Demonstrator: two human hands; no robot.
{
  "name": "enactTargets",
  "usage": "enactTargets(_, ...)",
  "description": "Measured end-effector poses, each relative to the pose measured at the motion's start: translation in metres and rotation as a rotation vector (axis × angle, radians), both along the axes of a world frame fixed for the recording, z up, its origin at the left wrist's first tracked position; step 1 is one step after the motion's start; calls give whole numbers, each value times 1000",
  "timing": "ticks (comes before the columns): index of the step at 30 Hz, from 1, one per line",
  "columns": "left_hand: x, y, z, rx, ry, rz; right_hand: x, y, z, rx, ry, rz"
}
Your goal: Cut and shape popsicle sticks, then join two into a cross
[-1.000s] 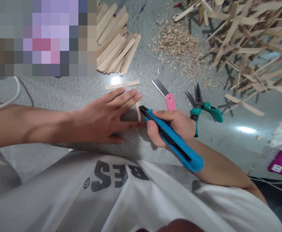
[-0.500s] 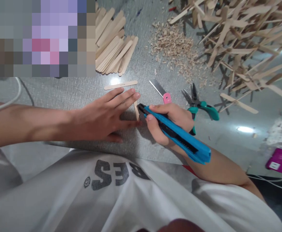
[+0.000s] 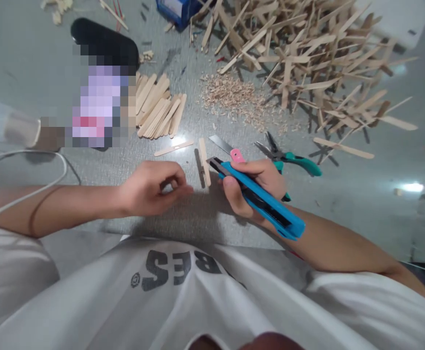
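- Right hand (image 3: 258,187) grips the blue utility knife (image 3: 259,197), its tip just beside the short wooden stick (image 3: 204,168).
- Left hand (image 3: 150,189), fingers curled and holding nothing visible, sits just left of that stick, apart from it.

Blue cutter (image 3: 259,199): long plastic body, black slider strip, short blade end out at its far tip, held tilted, tip pointing up-left toward the stick. Stick (image 3: 204,162): short pale wooden craft stick, flat on the grey table, lying roughly front-to-back, near the table's near edge, just left of the cutter tip, touching or almost; contact unclear.
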State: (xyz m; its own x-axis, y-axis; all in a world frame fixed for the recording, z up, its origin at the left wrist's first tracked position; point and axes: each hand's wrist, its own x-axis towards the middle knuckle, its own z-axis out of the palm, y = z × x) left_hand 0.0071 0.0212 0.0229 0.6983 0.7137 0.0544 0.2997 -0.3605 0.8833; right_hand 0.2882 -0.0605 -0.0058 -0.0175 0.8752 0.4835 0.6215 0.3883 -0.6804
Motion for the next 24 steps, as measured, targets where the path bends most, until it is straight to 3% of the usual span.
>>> enactTargets(2, 10, -4, 4, -298, -10, 116, -3, 0, -4, 68, 22, -34)
enactTargets(4, 22, -8, 6, -625, -150, 182, -7, 2, -9, 156, 41, -81)
enactTargets(7, 40, -13, 6, -839, -242, 212, -13, 9, -16, 257, 77, -109)
enactTargets(12, 62, -5, 5, -918, -264, 277, -17, 20, -22, 251, 150, -55)
enactTargets(16, 69, 6, -1, -777, -254, 317, -16, 27, -21, 165, 208, -112)
enactTargets(24, 50, 6, -13, -621, -223, 183, -6, 24, -10, 122, 181, 11)
